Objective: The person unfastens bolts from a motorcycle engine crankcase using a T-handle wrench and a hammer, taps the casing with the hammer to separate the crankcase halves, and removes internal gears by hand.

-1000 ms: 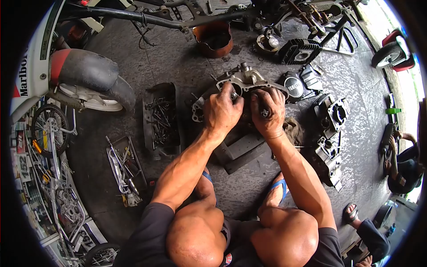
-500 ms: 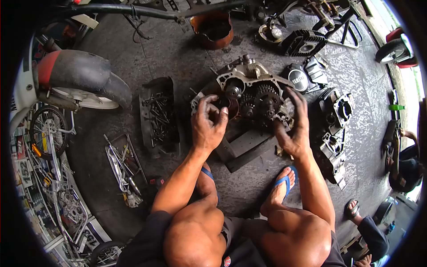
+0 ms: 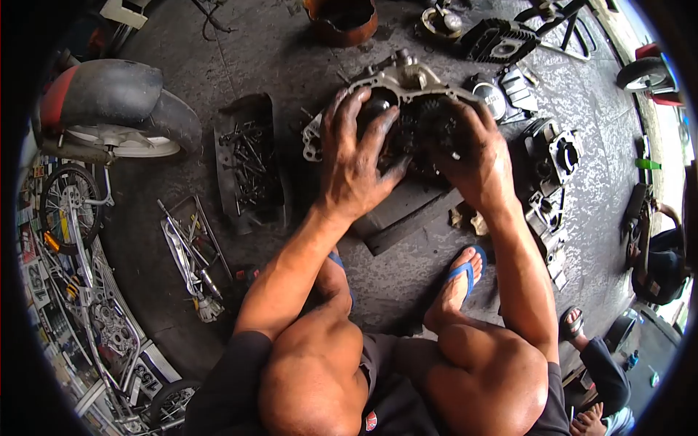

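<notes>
An opened metal engine case (image 3: 413, 78) with dark gears inside rests above a dark block (image 3: 407, 218) on the floor. My left hand (image 3: 360, 156) lies over the left side of the case, fingers spread at its upper rim and the thumb pointing inward. On the right side, my right hand (image 3: 476, 156) curls round the case's edge, its blackened fingers over the gears. Whether its fingertips grip a part is hard to tell against the dark metal.
Left of the case is a tray of bolts (image 3: 251, 163), with a tool rack (image 3: 193, 254) below it and a wheel (image 3: 127, 109) beyond. Engine parts (image 3: 556, 152) lie to the right. An orange-brown container (image 3: 342, 22) stands at the top. Other people (image 3: 658, 269) are at the far right.
Both hands first drew apart from the middle of the engine case, uncovering the gears, then came onto its two sides. The view has shifted, so the floor items appear higher.
</notes>
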Tool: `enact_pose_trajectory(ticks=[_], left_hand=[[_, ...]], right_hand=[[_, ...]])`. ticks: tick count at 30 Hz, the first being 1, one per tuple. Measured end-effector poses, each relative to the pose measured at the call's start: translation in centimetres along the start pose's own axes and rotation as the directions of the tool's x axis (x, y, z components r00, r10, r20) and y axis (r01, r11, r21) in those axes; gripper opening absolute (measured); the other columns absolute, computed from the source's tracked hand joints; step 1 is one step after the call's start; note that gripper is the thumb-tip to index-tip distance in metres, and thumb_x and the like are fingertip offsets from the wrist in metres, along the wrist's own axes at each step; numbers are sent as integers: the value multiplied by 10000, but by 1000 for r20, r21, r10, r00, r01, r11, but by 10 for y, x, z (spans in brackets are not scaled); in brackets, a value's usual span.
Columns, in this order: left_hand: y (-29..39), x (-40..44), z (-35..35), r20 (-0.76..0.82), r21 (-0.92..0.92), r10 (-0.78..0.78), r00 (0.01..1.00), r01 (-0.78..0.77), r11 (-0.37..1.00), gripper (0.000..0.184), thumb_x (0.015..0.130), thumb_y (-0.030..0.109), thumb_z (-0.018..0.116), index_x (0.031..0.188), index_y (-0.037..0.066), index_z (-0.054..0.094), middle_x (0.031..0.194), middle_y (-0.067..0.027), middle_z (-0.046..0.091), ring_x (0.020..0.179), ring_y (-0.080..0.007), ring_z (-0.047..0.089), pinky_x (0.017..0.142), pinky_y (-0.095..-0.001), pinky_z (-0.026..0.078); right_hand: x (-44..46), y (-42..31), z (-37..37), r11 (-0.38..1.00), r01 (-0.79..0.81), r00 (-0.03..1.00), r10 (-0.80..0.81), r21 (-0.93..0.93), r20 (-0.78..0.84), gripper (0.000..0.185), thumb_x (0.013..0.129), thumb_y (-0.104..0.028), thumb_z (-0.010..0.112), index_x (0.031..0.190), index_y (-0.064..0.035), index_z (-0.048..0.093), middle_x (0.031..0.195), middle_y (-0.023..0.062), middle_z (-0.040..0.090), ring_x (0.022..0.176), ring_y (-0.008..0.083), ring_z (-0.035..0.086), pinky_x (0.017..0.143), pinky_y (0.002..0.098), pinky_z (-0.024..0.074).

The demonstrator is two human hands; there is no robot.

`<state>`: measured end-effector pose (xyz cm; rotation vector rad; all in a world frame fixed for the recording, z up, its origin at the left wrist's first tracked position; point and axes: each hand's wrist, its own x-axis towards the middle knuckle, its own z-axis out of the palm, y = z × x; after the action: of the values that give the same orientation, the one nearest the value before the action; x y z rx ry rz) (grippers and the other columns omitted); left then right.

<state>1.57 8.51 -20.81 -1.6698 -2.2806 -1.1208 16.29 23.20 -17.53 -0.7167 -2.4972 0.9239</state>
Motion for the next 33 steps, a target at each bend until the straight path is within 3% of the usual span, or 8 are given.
enact_pose_trajectory(ticks=[4, 8, 12, 16, 18, 24, 30, 33], left_hand=[[1, -19, 2, -192, -145, -61, 979, 33, 989, 520, 703, 101, 799, 1186, 44, 614, 1224, -166, 544, 1133, -347, 545, 969, -422, 459], [10, -55, 23, -54, -273, -260, 964, 237, 932, 361, 744, 63, 775, 1076, 15, 641, 958, -120, 626, 873, -266, 633, 791, -361, 520], [4, -60, 54, -139, -120, -200, 970, 184, 976, 324, 737, 92, 805, 1009, 11, 648, 900, -122, 622, 841, -311, 630, 730, -399, 511], [-2, -54, 65, -183, 54, -115, 976, 127, 990, 299, 736, 208, 810, 886, 33, 620, 863, -111, 627, 802, -339, 612, 696, -439, 469], [-5, -54, 71, -135, 36, -146, 980, 152, 988, 324, 744, 264, 783, 919, 63, 600, 904, -114, 608, 881, -324, 589, 791, -444, 434], [8, -45, 68, -69, -194, -454, 888, 434, 880, 293, 708, 213, 789, 827, 17, 606, 759, -161, 661, 724, -375, 660, 669, -471, 513], [12, -42, 65, -84, -212, -472, 878, 447, 869, 312, 695, 224, 803, 779, -9, 613, 706, -137, 678, 654, -322, 680, 633, -407, 527], [14, -43, 69, -108, -235, -439, 892, 406, 883, 340, 690, 189, 803, 770, -5, 535, 734, -178, 629, 684, -393, 637, 625, -458, 501]], right_hand=[[-18, 4, 7, 987, -98, 981, 117, 127, -157, 570, 755, -137, 813, 1250, -13, 560, 1180, 215, 620, 1002, 341, 669, 859, 408, 538], [-61, 6, 30, 920, -339, 937, 348, 197, -14, 388, 819, -125, 777, 1151, -7, 612, 988, 137, 697, 903, 214, 662, 840, 327, 523], [-70, 10, 56, 965, -248, 960, 257, 87, -110, 493, 818, -181, 773, 1215, -28, 523, 1002, 203, 712, 915, 349, 711, 773, 413, 562], [-67, 12, 60, 978, -193, 972, 202, 76, -122, 482, 832, -197, 763, 1222, -49, 521, 957, 189, 724, 860, 353, 719, 736, 424, 564], [-68, 14, 65, 980, -182, 971, 192, 81, -142, 481, 851, -220, 747, 1238, -60, 510, 924, 183, 729, 840, 361, 719, 718, 433, 563], [-68, 18, 67, 985, -172, 968, 175, 34, -177, 473, 853, -227, 742, 1223, -62, 499, 903, 191, 729, 840, 370, 716, 714, 437, 560], [-74, 24, 63, 976, -218, 962, 217, 12, -167, 528, 826, -235, 760, 1236, -54, 481, 920, 194, 725, 860, 391, 703, 739, 454, 553], [-72, 29, 70, 978, -208, 964, 208, 18, -166, 569, 809, -264, 761, 1246, -56, 462, 930, 202, 721, 855, 413, 695, 749, 490, 548]])
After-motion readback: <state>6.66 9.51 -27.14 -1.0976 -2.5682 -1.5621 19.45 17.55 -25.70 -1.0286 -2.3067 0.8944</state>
